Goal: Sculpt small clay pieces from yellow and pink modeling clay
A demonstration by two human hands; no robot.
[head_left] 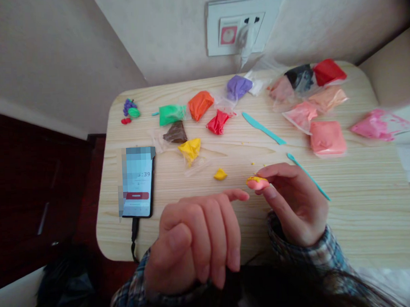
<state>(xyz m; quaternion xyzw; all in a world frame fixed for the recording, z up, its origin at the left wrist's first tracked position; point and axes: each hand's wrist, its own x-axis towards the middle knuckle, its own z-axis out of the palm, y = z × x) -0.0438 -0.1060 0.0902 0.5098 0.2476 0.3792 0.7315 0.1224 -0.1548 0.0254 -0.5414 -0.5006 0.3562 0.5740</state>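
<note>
My right hand point(295, 204) pinches a small piece of pink modelling clay point(259, 185) with a crumbly yellow layer on top, between thumb and fingertips above the table. My left hand point(198, 239) is beside it, its fingers folded down and only the little finger stretched toward the pink piece, just short of touching. Nothing shows in the folded fingers. A small lump of yellow clay point(220, 174) lies on the table beyond the left hand, with tiny yellow crumbs near the right fingertips.
Wrapped clay lies about: yellow point(190, 149), brown point(175, 133), green point(172, 114), orange point(200, 105), purple point(238, 87), and pink point(327, 137). A teal knife point(263, 128) and thin teal tool point(308, 176) lie right. A charging phone point(138, 181) and small clay fruits point(131, 111) are left.
</note>
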